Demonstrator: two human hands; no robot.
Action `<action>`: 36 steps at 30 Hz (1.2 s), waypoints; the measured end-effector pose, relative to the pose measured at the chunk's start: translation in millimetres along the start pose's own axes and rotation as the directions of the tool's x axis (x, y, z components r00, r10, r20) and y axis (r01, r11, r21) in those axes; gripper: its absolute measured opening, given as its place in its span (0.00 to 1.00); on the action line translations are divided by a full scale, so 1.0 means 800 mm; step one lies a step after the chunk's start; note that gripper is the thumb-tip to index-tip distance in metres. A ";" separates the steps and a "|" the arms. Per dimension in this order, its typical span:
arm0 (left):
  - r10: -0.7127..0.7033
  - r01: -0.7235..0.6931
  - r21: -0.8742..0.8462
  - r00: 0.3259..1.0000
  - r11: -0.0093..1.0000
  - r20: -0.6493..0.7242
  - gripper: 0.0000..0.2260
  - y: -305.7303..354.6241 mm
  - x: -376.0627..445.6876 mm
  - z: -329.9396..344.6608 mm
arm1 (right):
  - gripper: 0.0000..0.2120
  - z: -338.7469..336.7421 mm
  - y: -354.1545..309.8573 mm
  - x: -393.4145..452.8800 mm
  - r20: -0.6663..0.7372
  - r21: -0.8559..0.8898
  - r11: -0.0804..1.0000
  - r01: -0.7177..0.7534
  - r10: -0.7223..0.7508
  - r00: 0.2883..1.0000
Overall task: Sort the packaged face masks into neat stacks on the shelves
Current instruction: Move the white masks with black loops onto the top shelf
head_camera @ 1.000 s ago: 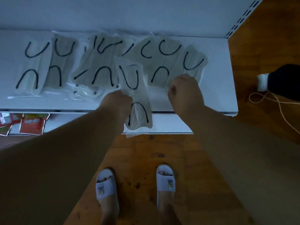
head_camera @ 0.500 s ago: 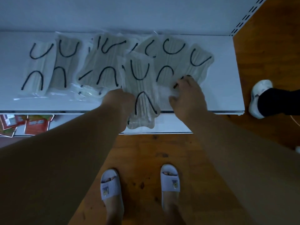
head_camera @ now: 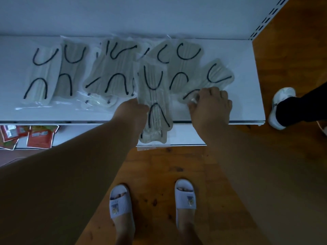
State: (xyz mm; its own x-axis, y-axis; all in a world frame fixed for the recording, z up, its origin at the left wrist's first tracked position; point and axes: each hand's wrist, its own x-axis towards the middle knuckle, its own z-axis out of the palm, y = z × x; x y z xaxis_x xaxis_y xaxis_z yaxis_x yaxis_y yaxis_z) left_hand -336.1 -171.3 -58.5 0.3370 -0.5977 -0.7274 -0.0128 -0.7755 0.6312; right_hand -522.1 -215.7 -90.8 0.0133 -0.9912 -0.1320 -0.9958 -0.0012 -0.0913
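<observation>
Several clear packets of pale face masks with black ear loops lie spread over the white shelf (head_camera: 247, 96). My left hand (head_camera: 131, 112) grips one packet (head_camera: 154, 103) by its left edge; it hangs partly past the shelf's front lip. My right hand (head_camera: 210, 105) rests with fingers curled on the near corner of the rightmost packet (head_camera: 218, 75), pinching its plastic. Two packets (head_camera: 53, 73) lie side by side at the left, and an overlapping pile (head_camera: 113, 71) fills the middle.
A lower shelf (head_camera: 185, 135) holds red snack packets (head_camera: 39, 138) at the left. My feet in white slippers (head_camera: 184, 197) stand on the wooden floor. Another person's leg and white shoe (head_camera: 281, 106) are just right of the shelf end.
My left hand carried its packet up and right over the pile. My right hand slid down to the rightmost packet's near corner, and that packet shifted right. The other person's foot stepped closer.
</observation>
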 end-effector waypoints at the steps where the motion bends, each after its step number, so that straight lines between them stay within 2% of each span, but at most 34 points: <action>1: 0.021 -0.020 0.026 1.000 0.999 -0.013 0.08 -0.001 0.004 0.001 | 0.13 -0.001 0.001 0.002 -0.021 -0.002 1.000 0.004 -0.004 1.000; 3: 0.068 -0.066 0.037 0.996 0.997 -0.054 0.12 0.003 0.003 0.000 | 0.08 -0.004 0.004 0.004 -0.070 0.081 0.997 -0.002 0.008 0.998; 5: 0.050 -0.051 -0.004 0.998 0.999 -0.035 0.08 0.005 0.005 0.003 | 0.08 -0.009 0.000 0.001 -0.137 0.280 0.959 0.044 -0.005 0.991; 6: 0.035 -0.036 -0.055 0.999 0.998 -0.013 0.09 0.006 0.001 0.003 | 0.08 -0.011 -0.005 -0.004 -0.149 0.385 0.915 0.124 -0.071 0.986; 7: 0.015 -0.012 -0.142 1.000 0.990 0.017 0.09 0.009 -0.006 0.002 | 0.09 -0.013 -0.013 -0.012 -0.144 0.440 0.863 0.250 -0.207 0.968; 8: -0.015 0.028 -0.254 0.998 0.967 0.054 0.11 0.011 -0.011 0.003 | 0.11 -0.016 -0.022 -0.022 -0.125 0.445 0.807 0.388 -0.374 0.919; 9: -0.035 0.056 -0.288 0.996 0.956 0.077 0.14 0.013 -0.012 0.003 | 0.14 -0.015 -0.029 -0.031 -0.115 0.433 0.741 0.513 -0.520 0.847; 10: -0.032 0.058 -0.268 0.995 0.962 0.098 0.16 0.014 -0.012 0.003 | 0.16 -0.013 -0.034 -0.035 -0.118 0.432 0.689 0.582 -0.597 0.794; 11: -0.004 0.017 -0.172 0.997 0.985 0.080 0.15 0.015 -0.013 0.001 | 0.17 -0.014 -0.038 -0.032 -0.126 0.447 0.677 0.584 -0.599 0.791; 13: 0.054 -0.052 0.034 0.997 0.998 -0.054 0.05 0.011 -0.010 -0.004 | 0.17 -0.015 -0.041 -0.018 -0.139 0.465 0.738 0.488 -0.484 0.864; 14: 0.072 -0.064 0.077 0.992 0.995 -0.103 0.05 0.009 -0.009 -0.008 | 0.16 -0.014 -0.040 -0.008 -0.119 0.446 0.781 0.436 -0.431 0.894; 18: 0.109 -0.080 0.154 0.976 0.985 -0.190 0.05 0.000 -0.017 -0.016 | 0.24 -0.009 -0.037 0.018 0.142 0.218 0.906 0.363 -0.397 0.907; 20: 0.118 -0.084 0.176 0.974 0.981 -0.193 0.06 -0.001 -0.020 -0.018 | 0.21 -0.009 -0.034 0.017 0.129 0.081 0.929 0.360 -0.368 0.921; 22: 0.138 -0.100 0.190 0.970 0.977 -0.198 0.06 -0.002 -0.020 -0.020 | 0.14 -0.008 -0.031 0.014 0.117 0.027 0.947 0.319 -0.320 0.940; 24: 0.131 -0.097 0.172 0.972 0.980 -0.196 0.06 -0.003 -0.021 -0.025 | 0.05 -0.010 -0.030 0.009 0.037 0.109 0.960 0.259 -0.265 0.964; 25: 0.128 -0.098 0.158 0.973 0.983 -0.193 0.06 -0.004 -0.020 -0.027 | 0.03 -0.014 -0.033 0.005 -0.041 0.222 0.950 0.221 -0.217 0.975; 27: 0.067 -0.069 -0.005 0.985 0.998 -0.159 0.07 -0.003 -0.020 -0.029 | 0.06 -0.024 -0.047 -0.009 -0.156 0.485 0.843 0.232 -0.177 0.972; 28: 0.029 -0.044 -0.120 0.992 0.992 -0.123 0.07 -0.001 -0.023 -0.030 | 0.08 -0.028 -0.058 -0.021 -0.160 0.552 0.776 0.306 -0.262 0.952; 29: 0.007 -0.024 -0.210 0.997 0.977 -0.077 0.09 -0.001 -0.024 -0.033 | 0.10 -0.030 -0.069 -0.035 -0.135 0.567 0.714 0.410 -0.410 0.902; 30: 0.005 -0.014 -0.251 0.999 0.968 -0.035 0.09 0.000 -0.029 -0.036 | 0.12 -0.030 -0.081 -0.051 -0.113 0.559 0.648 0.517 -0.559 0.822; 31: 0.027 -0.025 -0.227 1.000 0.974 0.006 0.09 -0.003 -0.027 -0.040 | 0.13 -0.026 -0.088 -0.063 -0.107 0.545 0.601 0.585 -0.642 0.759; 32: 0.048 -0.045 -0.176 0.999 0.983 0.009 0.08 -0.004 -0.027 -0.043 | 0.14 -0.024 -0.092 -0.068 -0.115 0.538 0.589 0.603 -0.657 0.745; 34: 0.097 -0.104 -0.098 0.992 0.990 -0.075 0.05 -0.008 -0.027 -0.056 | 0.16 -0.023 -0.096 -0.063 -0.166 0.550 0.649 0.526 -0.533 0.830; 36: 0.085 -0.099 -0.099 0.987 0.990 -0.138 0.04 -0.013 -0.025 -0.072 | 0.15 -0.025 -0.103 -0.049 -0.165 0.544 0.717 0.435 -0.417 0.894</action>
State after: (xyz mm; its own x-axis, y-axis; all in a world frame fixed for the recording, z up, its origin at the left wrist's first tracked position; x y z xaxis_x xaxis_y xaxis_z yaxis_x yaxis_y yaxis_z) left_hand -288.5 -139.9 -35.0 0.4616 -0.6278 -0.6268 0.0474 -0.6881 0.7241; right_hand -442.1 -179.5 -58.7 0.4120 -0.9074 0.0827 -0.6594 -0.3596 -0.6602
